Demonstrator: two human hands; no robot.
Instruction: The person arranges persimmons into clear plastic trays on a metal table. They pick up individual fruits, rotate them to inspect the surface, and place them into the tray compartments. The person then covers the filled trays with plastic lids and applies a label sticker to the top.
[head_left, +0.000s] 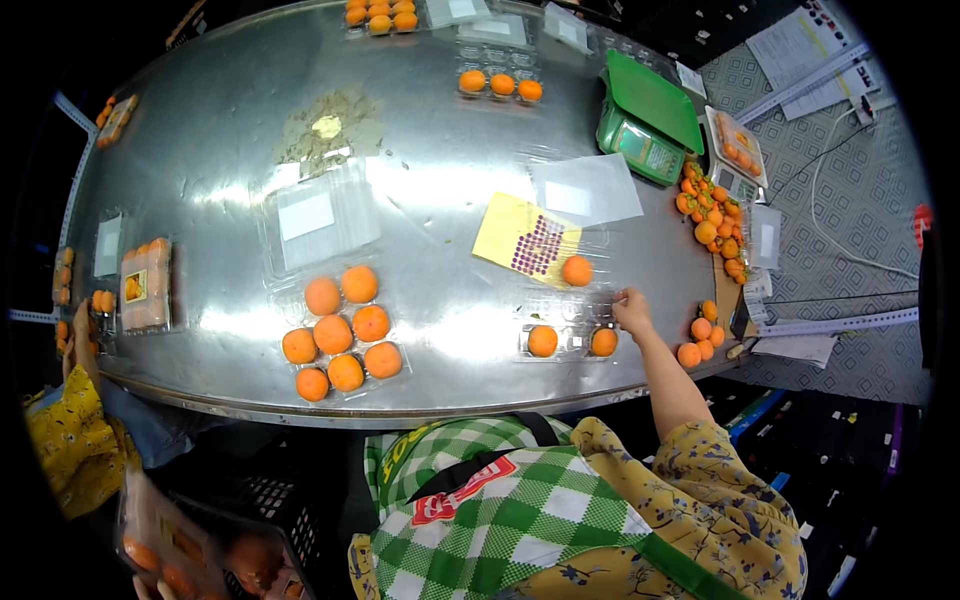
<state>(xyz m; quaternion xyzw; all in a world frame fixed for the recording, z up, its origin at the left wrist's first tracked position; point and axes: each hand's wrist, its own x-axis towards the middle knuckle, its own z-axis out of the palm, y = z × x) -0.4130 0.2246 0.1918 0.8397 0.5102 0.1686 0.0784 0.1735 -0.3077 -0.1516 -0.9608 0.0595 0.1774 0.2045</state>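
Note:
My right hand (632, 311) has its fingers closed at the upper right edge of a clear plastic tray (566, 330). Two orange persimmons sit in the tray's near row, one left (542, 341) and one right (604, 342). Another persimmon (577, 271) lies just above it, by the corner of a yellow sheet (495, 229) with rows of small purple stickers. My left hand is not in view; only part of that sleeve shows. Left of centre, a second clear tray (397, 356) holds several persimmons. Clear lids (322, 217) with white labels lie above it.
Loose persimmons (712, 217) lie at right near a green scale (652, 120). A co-worker's hand (82, 337) is at far left, near a closed pack (146, 285). At bottom left, fingers, apparently another person's, hold a blurred pack (169, 540) beside a black crate (281, 491).

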